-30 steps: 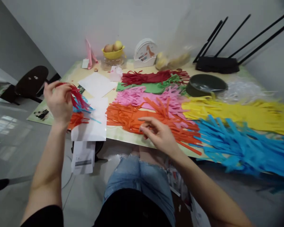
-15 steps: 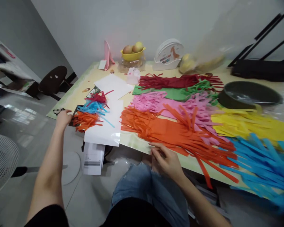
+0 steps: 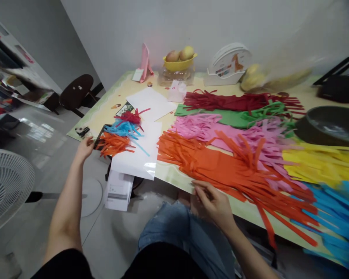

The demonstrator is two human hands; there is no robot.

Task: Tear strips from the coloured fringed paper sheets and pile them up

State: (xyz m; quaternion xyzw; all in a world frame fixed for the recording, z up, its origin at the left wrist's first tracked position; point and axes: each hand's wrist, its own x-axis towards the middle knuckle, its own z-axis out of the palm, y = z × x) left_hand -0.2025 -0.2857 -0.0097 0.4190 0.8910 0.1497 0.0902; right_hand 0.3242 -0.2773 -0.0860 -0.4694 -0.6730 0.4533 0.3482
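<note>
My left hand [image 3: 86,148] is at the table's left corner, its fingers curled near a small black-and-white item [image 3: 82,131] and the dark edge beside an orange fringe bundle [image 3: 114,145]; what it holds, if anything, is too small to tell. Blue [image 3: 122,128] and dark red [image 3: 130,117] bundles lie just behind, partly over white paper [image 3: 138,161]. At the front edge, below a large orange fringed piece [image 3: 209,164], my right hand [image 3: 211,199] has its fingers bent and close together, with no item discernible. Pink [image 3: 223,135], green [image 3: 232,117] and red [image 3: 229,101] fringed pieces lie behind the orange one.
Yellow [image 3: 317,161] and blue [image 3: 337,217] fringe and a dark bowl [image 3: 308,126] occupy the right side. Along the wall stand a pink stand [image 3: 145,62], a yellow fruit basket [image 3: 179,65] and a white holder [image 3: 223,78]. A fan [image 3: 8,190] is at left.
The view has shifted, so the table items appear farther right. My left hand has drawn slightly toward me, away from the black-and-white item. My right hand stays by the front edge.
</note>
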